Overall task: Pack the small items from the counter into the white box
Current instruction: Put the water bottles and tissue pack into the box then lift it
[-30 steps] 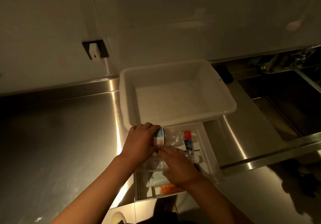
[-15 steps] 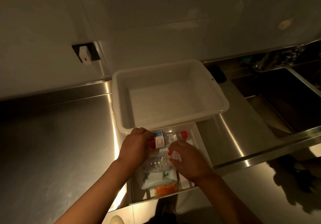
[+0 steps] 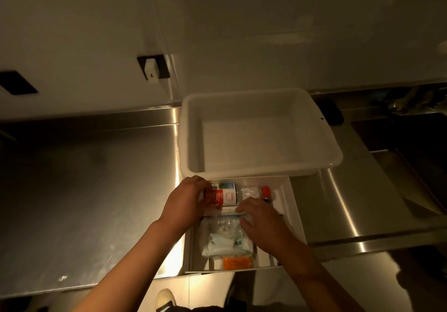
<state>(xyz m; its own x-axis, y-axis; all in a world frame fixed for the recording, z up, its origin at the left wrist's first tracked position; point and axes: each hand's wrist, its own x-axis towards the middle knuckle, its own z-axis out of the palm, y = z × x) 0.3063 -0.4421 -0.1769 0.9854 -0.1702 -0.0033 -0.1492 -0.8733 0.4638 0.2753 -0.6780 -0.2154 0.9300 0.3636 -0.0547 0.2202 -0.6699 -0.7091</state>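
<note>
On a brushed steel counter [image 3: 96,178] sits a white box [image 3: 285,217], shallow, rectangular and partitioned. The left hand [image 3: 186,202] curls around a clear plastic bottle [image 3: 232,194] with a red-and-white label and red cap, lying in the far compartment. The right hand [image 3: 263,222] rests with loose, spread fingers over crinkly clear packets [image 3: 225,234]. Behind, touching the box, stands a smooth white plastic tub [image 3: 188,142].

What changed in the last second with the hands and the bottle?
The right hand slid off the clear plastic red-capped bottle toward the clear packet. The left hand keeps its grip on the bottle's label end. The white plastic tub stayed empty.
</note>
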